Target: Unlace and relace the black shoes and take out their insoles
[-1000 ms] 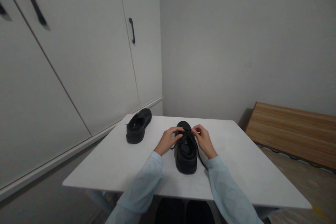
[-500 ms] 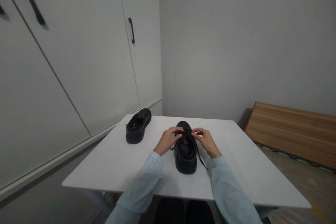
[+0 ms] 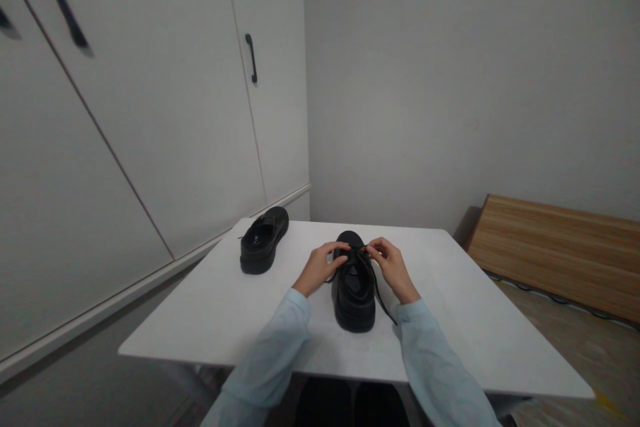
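Observation:
A black lace-up shoe [image 3: 354, 307] rests on the white table in front of me, toe pointing away. My left hand [image 3: 320, 267] is at the left side of its lacing, thumb and fingers curled on the shoe's upper; what lies between the tips is hard to make out. My right hand [image 3: 393, 267] pinches the black shoelace [image 3: 383, 300] at the right of the lacing, and a long loose end hangs down to the tabletop. A second black shoe [image 3: 263, 243] stands apart at the table's far left, heel towards me.
The white table [image 3: 200, 327] has its front edge just before my legs. White cabinets [image 3: 150, 113] with dark handles line the left side, and a grey wall [image 3: 425, 80] rises behind. At the right, a wood-grain board [image 3: 555, 247] leans near the floor.
My right hand has risen slightly, its fingers drawn closer into a pinch on the lace. My left hand and both shoes look almost unmoved.

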Motion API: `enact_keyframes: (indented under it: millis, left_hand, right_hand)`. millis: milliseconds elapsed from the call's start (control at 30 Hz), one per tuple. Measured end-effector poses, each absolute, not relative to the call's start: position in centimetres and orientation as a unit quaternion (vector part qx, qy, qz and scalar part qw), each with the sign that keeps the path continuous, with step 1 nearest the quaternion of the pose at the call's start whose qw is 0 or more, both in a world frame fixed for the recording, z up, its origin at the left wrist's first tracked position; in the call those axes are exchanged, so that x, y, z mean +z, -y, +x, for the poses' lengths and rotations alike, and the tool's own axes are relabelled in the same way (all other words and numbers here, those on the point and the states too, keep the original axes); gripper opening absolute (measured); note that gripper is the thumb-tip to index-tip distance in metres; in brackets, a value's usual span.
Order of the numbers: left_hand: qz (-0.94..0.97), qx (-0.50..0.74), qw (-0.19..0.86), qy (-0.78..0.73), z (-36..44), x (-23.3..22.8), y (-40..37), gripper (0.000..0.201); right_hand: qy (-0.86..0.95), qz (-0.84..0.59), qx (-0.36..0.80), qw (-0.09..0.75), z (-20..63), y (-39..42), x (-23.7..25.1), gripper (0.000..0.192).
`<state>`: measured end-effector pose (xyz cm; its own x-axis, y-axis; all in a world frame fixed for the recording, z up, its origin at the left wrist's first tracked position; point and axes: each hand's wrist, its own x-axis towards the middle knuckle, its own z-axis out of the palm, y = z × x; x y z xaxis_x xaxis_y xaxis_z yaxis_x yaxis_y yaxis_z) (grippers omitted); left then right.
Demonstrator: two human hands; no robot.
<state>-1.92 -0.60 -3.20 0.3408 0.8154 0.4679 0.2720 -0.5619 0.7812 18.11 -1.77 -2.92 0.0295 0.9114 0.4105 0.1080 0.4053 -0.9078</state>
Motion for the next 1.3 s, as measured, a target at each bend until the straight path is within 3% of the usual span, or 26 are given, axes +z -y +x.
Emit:
enact_keyframes:
  millis: [300,633,1300]
  left_hand:
    - [0.748,0.441,0.321,-0.378,-1.7,-2.7,0.9,0.027]
    - [0.791,0.423,0.303,-0.323,-1.7,-2.7,1.0,0.047]
    - [0.786,0.422,0.311,-0.327,-1.7,-2.5,1.2,0.043]
  right_hand:
    - [0.607,-0.416,0.333,0.59,18.0,2.0,-2.6,0.023]
    - [0.613,-0.428,0.318,0.583,18.0,2.0,-2.6,0.021]
    - [0.672,-0.482,0.226,0.515,19.0,2.3,-2.6,0.015]
